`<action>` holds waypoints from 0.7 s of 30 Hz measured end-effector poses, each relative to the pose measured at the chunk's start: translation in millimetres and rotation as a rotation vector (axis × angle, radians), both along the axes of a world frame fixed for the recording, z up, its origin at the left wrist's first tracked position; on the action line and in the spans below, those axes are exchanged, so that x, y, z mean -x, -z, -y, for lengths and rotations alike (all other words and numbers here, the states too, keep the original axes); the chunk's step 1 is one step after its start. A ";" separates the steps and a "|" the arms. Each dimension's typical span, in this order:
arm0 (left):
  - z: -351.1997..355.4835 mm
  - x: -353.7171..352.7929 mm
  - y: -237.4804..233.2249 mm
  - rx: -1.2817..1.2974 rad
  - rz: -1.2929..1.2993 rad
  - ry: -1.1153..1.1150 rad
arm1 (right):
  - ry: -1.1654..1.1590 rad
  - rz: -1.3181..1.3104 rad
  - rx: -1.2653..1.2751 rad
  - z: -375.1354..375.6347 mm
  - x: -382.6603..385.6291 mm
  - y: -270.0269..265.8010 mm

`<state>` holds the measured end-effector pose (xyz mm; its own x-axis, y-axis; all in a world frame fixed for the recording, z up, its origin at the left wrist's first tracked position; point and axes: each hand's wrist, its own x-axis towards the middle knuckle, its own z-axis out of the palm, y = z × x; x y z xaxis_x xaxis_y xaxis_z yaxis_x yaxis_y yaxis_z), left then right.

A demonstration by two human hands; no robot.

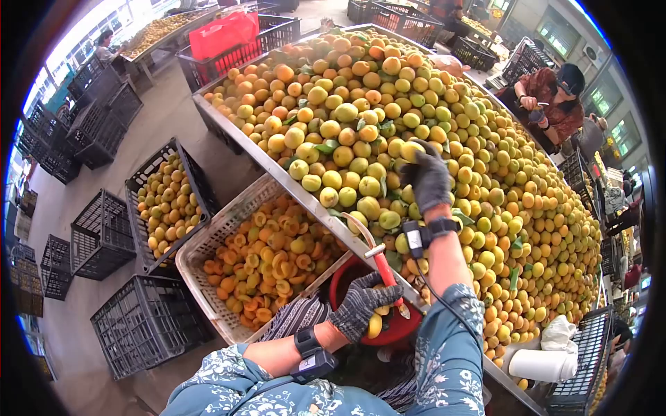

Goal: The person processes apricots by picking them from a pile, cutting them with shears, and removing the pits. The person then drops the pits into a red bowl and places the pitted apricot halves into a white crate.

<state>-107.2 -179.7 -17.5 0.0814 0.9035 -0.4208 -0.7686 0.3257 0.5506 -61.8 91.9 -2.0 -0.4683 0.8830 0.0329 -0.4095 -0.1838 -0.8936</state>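
My right hand point(429, 177), in a dark grey glove, reaches over a big heap of yellow-orange fruit point(513, 201) on a metal-edged table, its fingers closed around a yellow-green fruit point(411, 150). Lower down, my left hand point(362, 306), in a grey knitted glove, is wrapped round yellow fruit point(375, 324) above a red bucket point(347, 277). Beside its fingers a red-handled tool point(383, 269) with a curved metal end leans against the table edge. Left of the bucket, a white basket point(201, 291) holds halved orange fruit point(274, 253).
Black crates stand on the floor at left, one point(201, 201) with whole fruit. A red bag point(225, 35) lies on a crate beyond the table. Across the heap a person point(548, 104) in a cap works. A white container point(544, 365) sits at lower right.
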 end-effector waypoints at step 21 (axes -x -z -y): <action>-65.0 -2.7 -14.2 -0.063 0.088 -0.081 | 0.325 1.639 -0.606 -183.6 -8.8 -31.7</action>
